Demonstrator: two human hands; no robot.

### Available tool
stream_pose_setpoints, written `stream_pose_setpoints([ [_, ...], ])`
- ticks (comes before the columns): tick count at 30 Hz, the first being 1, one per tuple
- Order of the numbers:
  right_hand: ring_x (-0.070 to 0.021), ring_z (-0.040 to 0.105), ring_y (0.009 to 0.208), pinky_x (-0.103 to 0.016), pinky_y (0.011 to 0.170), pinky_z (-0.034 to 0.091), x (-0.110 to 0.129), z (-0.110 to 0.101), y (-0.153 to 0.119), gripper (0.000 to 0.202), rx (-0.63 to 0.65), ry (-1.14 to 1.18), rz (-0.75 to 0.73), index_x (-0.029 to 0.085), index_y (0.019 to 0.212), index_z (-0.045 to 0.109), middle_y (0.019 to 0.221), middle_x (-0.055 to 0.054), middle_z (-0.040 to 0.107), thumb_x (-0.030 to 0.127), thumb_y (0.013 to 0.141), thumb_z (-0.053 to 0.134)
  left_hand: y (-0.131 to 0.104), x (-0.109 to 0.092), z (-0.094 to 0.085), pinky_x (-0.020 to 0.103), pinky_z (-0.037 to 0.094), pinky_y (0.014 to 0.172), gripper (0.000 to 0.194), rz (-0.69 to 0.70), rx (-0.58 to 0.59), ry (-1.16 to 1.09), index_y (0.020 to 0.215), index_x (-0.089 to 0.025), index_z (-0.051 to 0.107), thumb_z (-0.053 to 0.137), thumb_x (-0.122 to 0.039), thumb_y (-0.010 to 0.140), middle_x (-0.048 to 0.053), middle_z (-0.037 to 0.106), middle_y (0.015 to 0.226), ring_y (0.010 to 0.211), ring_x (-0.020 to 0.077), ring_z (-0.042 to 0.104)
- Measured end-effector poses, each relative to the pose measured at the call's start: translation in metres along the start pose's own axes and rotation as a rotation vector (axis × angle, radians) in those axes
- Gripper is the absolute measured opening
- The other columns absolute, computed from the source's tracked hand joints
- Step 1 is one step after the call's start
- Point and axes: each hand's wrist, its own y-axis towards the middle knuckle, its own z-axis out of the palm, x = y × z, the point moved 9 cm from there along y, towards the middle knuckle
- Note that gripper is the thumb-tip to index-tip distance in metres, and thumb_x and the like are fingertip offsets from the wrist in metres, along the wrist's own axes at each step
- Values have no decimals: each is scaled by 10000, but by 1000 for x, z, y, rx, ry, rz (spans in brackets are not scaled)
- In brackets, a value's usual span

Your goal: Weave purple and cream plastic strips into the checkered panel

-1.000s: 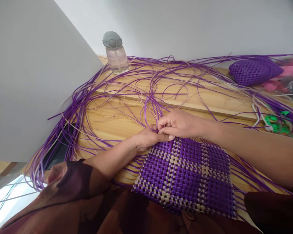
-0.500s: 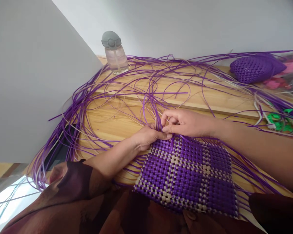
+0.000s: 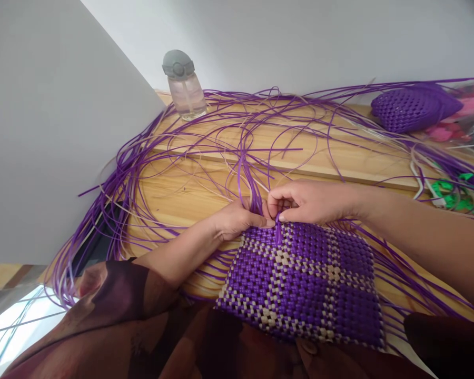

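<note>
The left hand (image 3: 239,218) is closed around a bundle of purple strands (image 3: 253,192), thumb on the far edge of the purple-and-beige woven panel (image 3: 308,284). Right beside it, the right hand (image 3: 306,202) is curled, its thumb and fingertips pinched on a purple strip (image 3: 278,234) at that same edge. The panel lies over the wooden table (image 3: 181,184), against the person's dark top (image 3: 174,337). Loose strands arc beyond, around a grey-lidded bottle (image 3: 186,89); over to the right sit a purple woven piece (image 3: 413,109) and some green pieces (image 3: 454,195).
</note>
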Motion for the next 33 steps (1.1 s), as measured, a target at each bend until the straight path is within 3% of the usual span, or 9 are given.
stream_pose_setpoints([
  [8, -147, 595, 751, -254, 621, 419, 6, 1, 12, 189, 132, -115, 68, 175, 899, 677, 860, -23, 690, 150, 736, 586, 1, 3, 0, 283, 454, 740, 255, -12, 39, -30, 796, -99, 706, 817, -172, 579, 39, 682, 760, 691, 128, 610],
  [14, -154, 615, 761, -259, 634, 430, 1, -3, 14, 177, 151, -145, 72, 183, 916, 700, 879, -25, 715, 205, 762, 615, -1, -2, 3, 260, 427, 683, 233, 16, 55, 5, 724, -111, 663, 829, -202, 588, 9, 631, 670, 635, 106, 566],
  [21, -139, 608, 712, -248, 633, 436, -9, -2, 13, 152, 163, -63, 77, 193, 874, 706, 804, 1, 701, 261, 753, 643, -2, -7, 4, 247, 386, 636, 296, 19, 57, 39, 649, -125, 618, 860, -277, 574, -11, 581, 632, 597, 83, 504],
  [26, -143, 610, 748, -255, 679, 435, -14, 3, 12, 196, 166, -21, 95, 195, 905, 728, 830, 0, 708, 292, 767, 627, -3, -12, 8, 246, 362, 648, 271, 69, 127, 61, 645, -120, 614, 837, -272, 619, -18, 559, 628, 619, 81, 490],
  [33, -128, 552, 677, -261, 655, 406, -21, 10, 12, 171, 197, 70, 142, 168, 793, 715, 731, 3, 660, 283, 737, 601, -3, -12, 11, 242, 351, 650, 259, 59, 197, 77, 670, -123, 610, 808, -289, 665, -15, 555, 641, 629, 86, 485],
])
